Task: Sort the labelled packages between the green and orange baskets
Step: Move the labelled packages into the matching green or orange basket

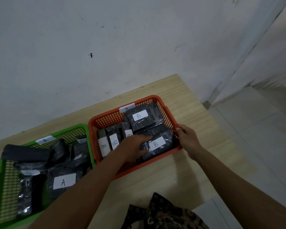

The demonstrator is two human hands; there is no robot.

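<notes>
The left hand reaches into the orange plastic mesh basket, its grip curled down onto the near black film-wrapped package with a white "B" label; fingers lie on the wrapping, though whether they are pinching it or only pressing it into place I cannot tell. The right hand has its grip closed over the basket's right rim, steadying it. Around that package, the orange basket, tagged "B" on its far rim, holds another flat black package labelled "B" toward the back and three slimmer ones standing on edge at the left, the two legible labels reading "B". Just beside it to the left, the green plastic mesh basket, tagged "A", is crowded with black wrapped packages, the clearest being one with a large white "A" label; other labels there are too blurred to read. The pale wooden counter shows no loose packages, so the sorting looks nearly finished, with perhaps only this last settling and a check of the unreadable labels left.
</notes>
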